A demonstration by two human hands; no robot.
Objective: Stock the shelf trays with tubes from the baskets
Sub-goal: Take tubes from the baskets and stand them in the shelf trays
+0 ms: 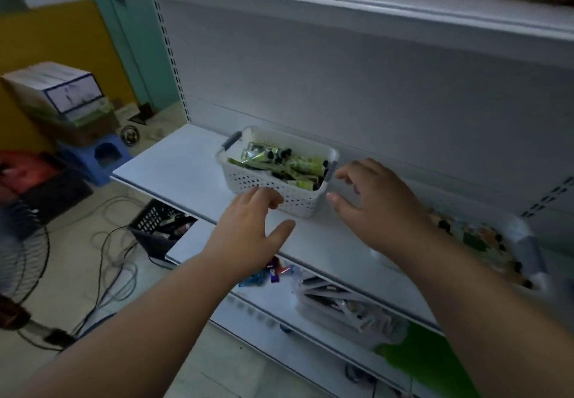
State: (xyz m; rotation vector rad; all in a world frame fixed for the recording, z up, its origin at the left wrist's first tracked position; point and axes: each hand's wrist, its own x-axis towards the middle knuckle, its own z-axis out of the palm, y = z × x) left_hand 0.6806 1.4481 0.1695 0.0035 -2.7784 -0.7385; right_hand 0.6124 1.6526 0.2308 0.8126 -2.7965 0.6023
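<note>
Both hands spread and holding nothing, reaching toward the white basket (276, 177) of green tubes (279, 161) on the middle shelf (174, 167). Left hand (251, 230) low at the basket's near long wall, fingertips at or just short of it, contact unclear. Right hand (372, 202) just beside the right end, by the grey handle, apart from it. Basket straight ahead between the two, long axis running left-back to right-front, tubes lying roughly along it. Left hand judged nearer. Second basket (484, 242) of tubes blurred at far right on the same shelf.
</note>
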